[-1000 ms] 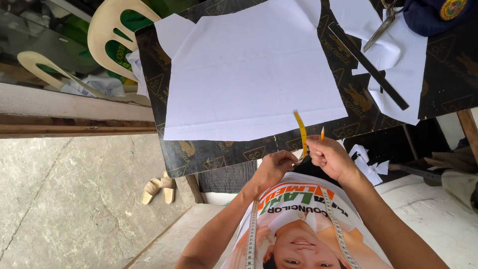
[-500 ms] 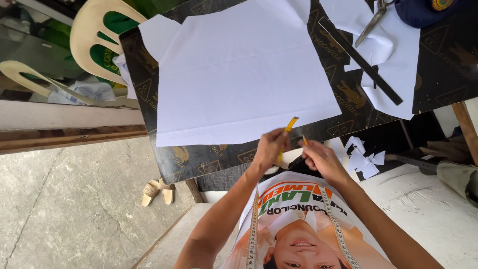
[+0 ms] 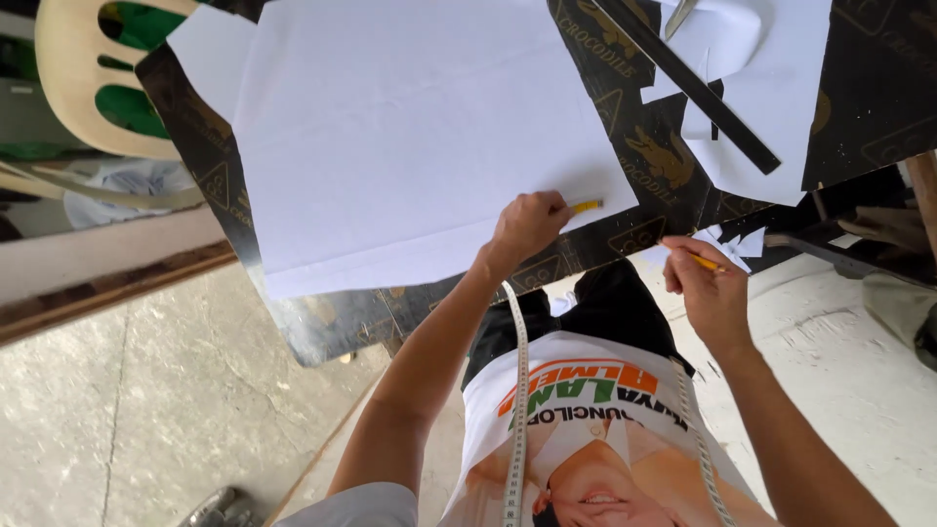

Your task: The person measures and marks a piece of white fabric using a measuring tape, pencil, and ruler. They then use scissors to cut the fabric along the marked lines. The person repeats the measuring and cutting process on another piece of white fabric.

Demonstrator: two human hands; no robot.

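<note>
A dark worktable [image 3: 634, 146] printed with pale animal motifs is seen from above, set over a rough concrete floor [image 3: 146, 390]. Most of the tabletop is covered by a large white sheet of paper [image 3: 410, 127], laid flat with its near edge running close to the table's front rim. To the right of the sheet a long black ruler [image 3: 698, 88] is laid diagonally across smaller white paper offcuts [image 3: 771, 107], and a few tiny white scraps [image 3: 732, 242] are scattered at the table's edge. A cream plastic chair [image 3: 88, 88] is seen at the upper left, beyond the table's corner.

The left hand [image 3: 527, 226] is closed around a short yellow pencil piece [image 3: 586, 206], whose tip is seen protruding from the fist and resting on the lower right corner of the large sheet. The right hand [image 3: 708, 293] is held just off the table's front edge, well apart from the left, with its fingers pinched on a second yellow pencil piece [image 3: 705, 262], of which only a short length is shown. A measuring tape [image 3: 517, 390] is draped around the person's neck, both ends hanging down over a white printed shirt [image 3: 586, 420].
</note>
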